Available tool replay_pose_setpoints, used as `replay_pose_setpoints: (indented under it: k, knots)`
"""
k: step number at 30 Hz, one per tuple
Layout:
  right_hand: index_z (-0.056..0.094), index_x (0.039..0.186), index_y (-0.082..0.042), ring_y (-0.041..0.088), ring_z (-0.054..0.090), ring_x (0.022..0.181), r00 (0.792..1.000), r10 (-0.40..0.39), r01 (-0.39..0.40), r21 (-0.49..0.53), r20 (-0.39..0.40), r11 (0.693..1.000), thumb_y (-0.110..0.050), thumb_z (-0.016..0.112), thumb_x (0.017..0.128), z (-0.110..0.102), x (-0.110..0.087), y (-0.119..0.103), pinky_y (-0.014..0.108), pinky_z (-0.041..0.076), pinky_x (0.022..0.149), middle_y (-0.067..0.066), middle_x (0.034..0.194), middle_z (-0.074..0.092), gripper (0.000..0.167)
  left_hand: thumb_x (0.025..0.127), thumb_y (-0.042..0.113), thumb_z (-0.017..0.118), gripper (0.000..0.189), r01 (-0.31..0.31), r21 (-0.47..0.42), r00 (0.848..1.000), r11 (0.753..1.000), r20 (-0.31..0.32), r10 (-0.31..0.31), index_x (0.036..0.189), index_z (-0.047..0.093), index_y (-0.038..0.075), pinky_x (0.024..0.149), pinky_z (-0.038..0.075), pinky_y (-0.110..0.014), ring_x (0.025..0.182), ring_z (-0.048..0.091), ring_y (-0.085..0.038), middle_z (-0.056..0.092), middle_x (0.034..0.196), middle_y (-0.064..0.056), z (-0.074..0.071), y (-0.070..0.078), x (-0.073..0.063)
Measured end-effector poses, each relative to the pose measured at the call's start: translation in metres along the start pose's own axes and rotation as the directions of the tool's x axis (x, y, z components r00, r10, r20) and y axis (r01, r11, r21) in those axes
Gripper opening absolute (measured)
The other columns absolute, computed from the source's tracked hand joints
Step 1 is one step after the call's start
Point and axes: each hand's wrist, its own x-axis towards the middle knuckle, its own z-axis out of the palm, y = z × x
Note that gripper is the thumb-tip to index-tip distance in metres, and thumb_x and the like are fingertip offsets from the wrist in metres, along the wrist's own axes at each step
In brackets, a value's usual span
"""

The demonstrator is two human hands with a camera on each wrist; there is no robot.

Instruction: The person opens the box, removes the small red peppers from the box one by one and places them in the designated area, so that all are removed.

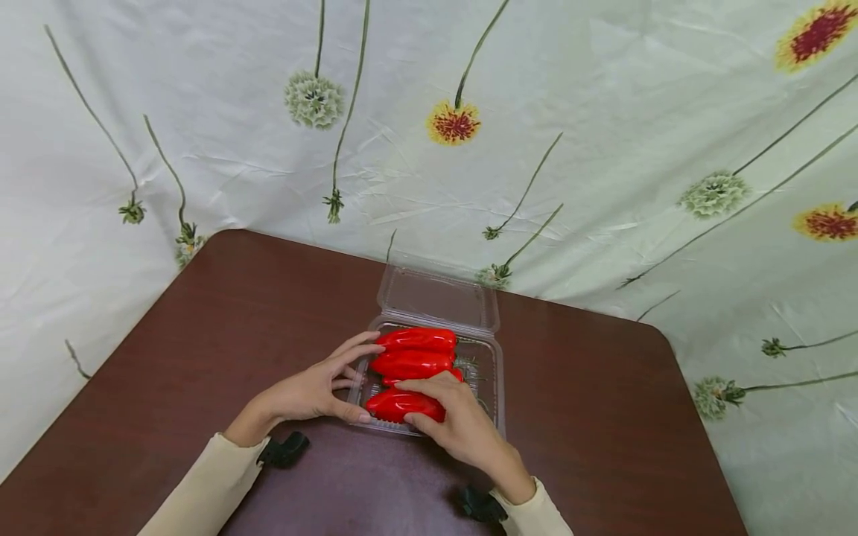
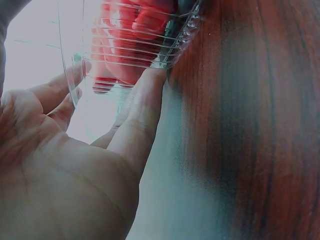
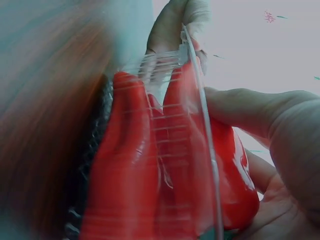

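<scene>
A clear plastic container (image 1: 500, 387) with a hinged lid (image 1: 439, 298) lies on the table, its lid folded back away from me. Several long, glossy red peppers (image 1: 415, 364) lie crosswise in it, green stems to the right. My left hand (image 1: 304, 388) spans the container's left end, thumb at the near corner and fingertips at the far rim by the peppers. The right hand (image 1: 462, 423) pinches the nearest red pepper (image 1: 395, 406) between thumb and fingers. In the right wrist view that red pepper (image 3: 232, 185) sits above the rim, while others show through the ribbed wall.
The container stands on a dark reddish-brown table (image 1: 583, 417) with rounded far corners. A pale cloth printed with flowers (image 1: 590, 89) hangs behind the table's far edge and along both sides. Dark straps (image 1: 284, 450) sit at both wrists.
</scene>
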Motion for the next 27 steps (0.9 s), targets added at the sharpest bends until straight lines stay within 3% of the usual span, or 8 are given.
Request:
replay_pose_setpoints:
  k: [9,16,21,27]
  knots:
    - [0.067,0.130,-0.020,0.017,0.066,0.111,0.995,-0.036,0.037,0.019,-0.088,0.999,-0.017,0.080,0.086,-0.008,0.000,0.005,0.036,0.053,0.093,-0.002,0.123,0.071,0.046,0.082,0.022,0.084,0.093,0.011,0.012,1.000,1.000,-0.005,-0.011,0.157,0.028,0.020,0.110,0.035,-0.059,0.122,0.046,-0.035,0.003,0.166,-0.001,-0.001,-0.001,0.000]
    - [0.064,0.134,-0.020,0.017,0.067,0.113,0.995,-0.011,0.018,0.074,-0.096,0.997,-0.016,0.079,0.087,-0.016,0.000,0.008,0.036,0.054,0.096,-0.002,0.128,0.069,0.049,0.082,0.021,0.084,0.096,0.026,0.019,1.000,0.999,-0.013,-0.026,0.158,0.026,0.021,0.110,0.038,-0.055,0.123,0.046,-0.035,0.004,0.166,0.001,-0.001,0.000,0.000]
    - [0.063,0.135,-0.019,0.017,0.067,0.110,0.991,0.002,0.013,0.115,-0.134,0.993,-0.015,0.076,0.090,-0.026,-0.002,0.011,0.036,0.056,0.092,0.000,0.129,0.068,0.047,0.082,0.022,0.084,0.093,0.033,0.030,0.999,0.999,-0.015,-0.033,0.156,0.029,0.021,0.109,0.039,-0.054,0.120,0.046,-0.034,0.003,0.166,0.003,-0.001,0.001,-0.002]
    - [0.062,0.134,-0.017,0.018,0.067,0.098,0.977,0.036,-0.003,0.155,-0.209,0.988,-0.012,0.075,0.091,-0.040,-0.005,0.019,0.030,0.059,0.079,0.003,0.124,0.068,0.045,0.081,0.022,0.084,0.093,0.038,0.025,0.999,0.999,-0.013,-0.037,0.156,0.029,0.022,0.109,0.038,-0.054,0.120,0.046,-0.033,0.003,0.166,0.003,0.000,0.001,-0.002]
